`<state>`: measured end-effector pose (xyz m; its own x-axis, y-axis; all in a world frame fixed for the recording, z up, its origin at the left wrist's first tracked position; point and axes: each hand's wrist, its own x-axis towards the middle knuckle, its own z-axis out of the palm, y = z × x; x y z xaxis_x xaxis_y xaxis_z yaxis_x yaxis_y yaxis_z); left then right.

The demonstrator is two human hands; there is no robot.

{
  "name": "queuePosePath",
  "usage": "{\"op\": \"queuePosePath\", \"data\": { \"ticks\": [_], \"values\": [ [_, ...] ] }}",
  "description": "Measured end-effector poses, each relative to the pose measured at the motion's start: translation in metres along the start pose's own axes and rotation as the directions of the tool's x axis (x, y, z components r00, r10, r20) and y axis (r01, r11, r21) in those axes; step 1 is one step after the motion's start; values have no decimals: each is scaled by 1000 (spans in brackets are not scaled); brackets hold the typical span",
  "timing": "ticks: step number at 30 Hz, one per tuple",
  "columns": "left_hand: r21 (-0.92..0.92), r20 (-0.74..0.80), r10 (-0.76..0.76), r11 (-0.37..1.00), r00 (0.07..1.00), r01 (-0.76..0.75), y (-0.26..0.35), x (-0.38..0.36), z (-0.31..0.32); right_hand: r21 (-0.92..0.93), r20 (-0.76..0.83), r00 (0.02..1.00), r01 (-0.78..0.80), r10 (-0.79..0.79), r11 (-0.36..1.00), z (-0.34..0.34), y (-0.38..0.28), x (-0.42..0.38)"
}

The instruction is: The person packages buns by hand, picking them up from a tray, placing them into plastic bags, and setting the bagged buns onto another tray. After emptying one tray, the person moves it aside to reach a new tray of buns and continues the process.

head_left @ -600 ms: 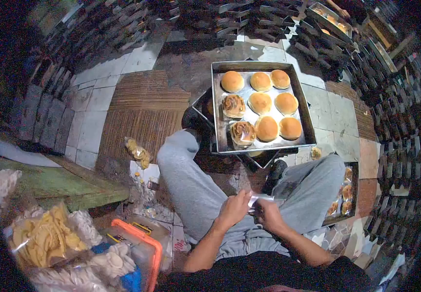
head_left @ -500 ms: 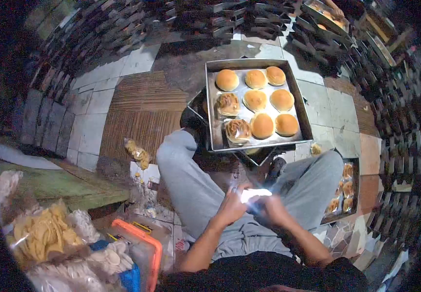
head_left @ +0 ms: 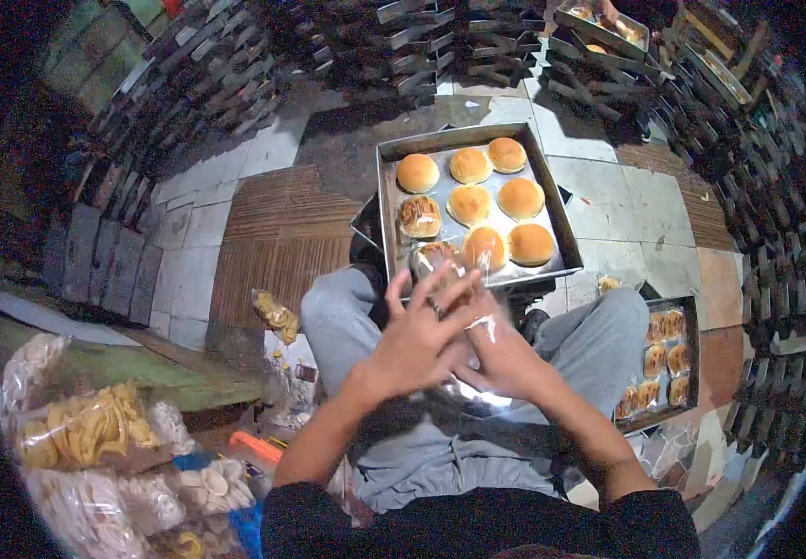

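Observation:
My left hand (head_left: 417,340) is raised with its fingers spread, just below the front edge of a metal tray (head_left: 570,233). Beside it my right hand (head_left: 505,354) is blurred, and clear plastic (head_left: 482,326) shines between the two hands. How my right hand's fingers hold the plastic is smeared by motion. The tray bears several round golden buns (head_left: 520,197). At its left side sits a brown-striped bun in clear wrap (head_left: 419,215); a second wrapped bun below it is partly hidden by my left hand.
A second tray (head_left: 687,373) of wrapped buns lies by my right knee. Bags of yellow (head_left: 95,429) and pale pieces (head_left: 212,486) stand at the lower left, near an orange edge (head_left: 256,447). Stacked dark trays surround the floor. Another person's hand (head_left: 609,13) reaches into a far tray.
Both hands have moved up from my lap towards the tray, and my left hand's fingers have spread. The view has shifted slightly.

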<state>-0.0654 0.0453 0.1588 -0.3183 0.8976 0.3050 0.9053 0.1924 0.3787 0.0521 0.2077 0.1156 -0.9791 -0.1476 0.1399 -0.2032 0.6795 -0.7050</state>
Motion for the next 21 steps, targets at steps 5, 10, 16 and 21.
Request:
{"op": "queuePosePath", "data": {
  "ticks": [5,10,16,21],
  "values": [
    [-951,-6,-630,244,777,191,-23,3,36,206,-214,975,98,-52,974,47,-11,53],
    [-990,18,-930,-68,366,-123,-152,-28,63,378,-257,966,68,33,923,62,-20,131],
    [-935,125,-922,-232,366,-266,-175,-22,37,-476,-265,928,-361,261,802,31,170,311],
    [-930,76,-891,-226,449,-291,-182,-17,45,-362,-310,819,-571,482,737,15,248,370]
  ]
}}
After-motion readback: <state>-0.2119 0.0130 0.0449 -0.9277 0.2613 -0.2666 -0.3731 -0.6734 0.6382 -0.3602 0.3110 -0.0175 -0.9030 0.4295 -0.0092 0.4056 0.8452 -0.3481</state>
